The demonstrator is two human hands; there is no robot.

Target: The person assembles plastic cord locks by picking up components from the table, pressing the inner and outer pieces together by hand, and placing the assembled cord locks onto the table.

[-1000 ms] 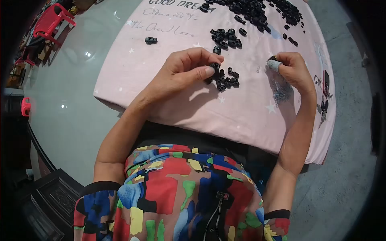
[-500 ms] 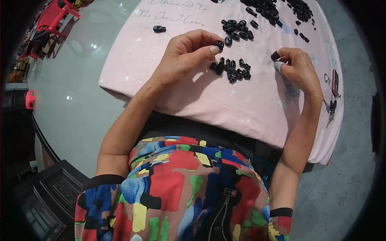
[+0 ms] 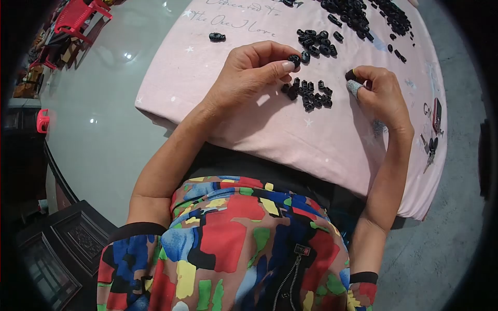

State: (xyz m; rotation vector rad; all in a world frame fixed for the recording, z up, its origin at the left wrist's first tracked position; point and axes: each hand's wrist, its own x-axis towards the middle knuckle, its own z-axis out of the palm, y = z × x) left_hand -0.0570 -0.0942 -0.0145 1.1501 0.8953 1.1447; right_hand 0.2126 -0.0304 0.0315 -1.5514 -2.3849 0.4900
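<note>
My left hand (image 3: 254, 70) pinches a small black plastic piece (image 3: 294, 61), like part of a cord lock, between thumb and fingertips. Just beyond the fingertips lies another black piece (image 3: 305, 57). Below them on the pink cloth sits a small cluster of black cord-lock parts (image 3: 314, 96). My right hand (image 3: 381, 93) is to the right of that cluster, its thumb and index finger brought together. A black cover (image 3: 350, 76) is on the index tip and grey tape (image 3: 355, 88) wraps the thumb. Whatever the right fingertips hold is too small to tell.
Larger heaps of black parts (image 3: 355, 18) lie toward the back, with a looser group (image 3: 317, 42) nearer. A single black piece (image 3: 217, 37) lies at the left. Fine grey bits (image 3: 379, 127) are under my right wrist. A phone (image 3: 437, 115) and keys (image 3: 431, 147) lie near the right edge.
My right hand has moved left over the cloth, away from the grey bits and nearer my left hand. My left hand keeps its pinch on the black piece. The whole view has shifted slightly.
</note>
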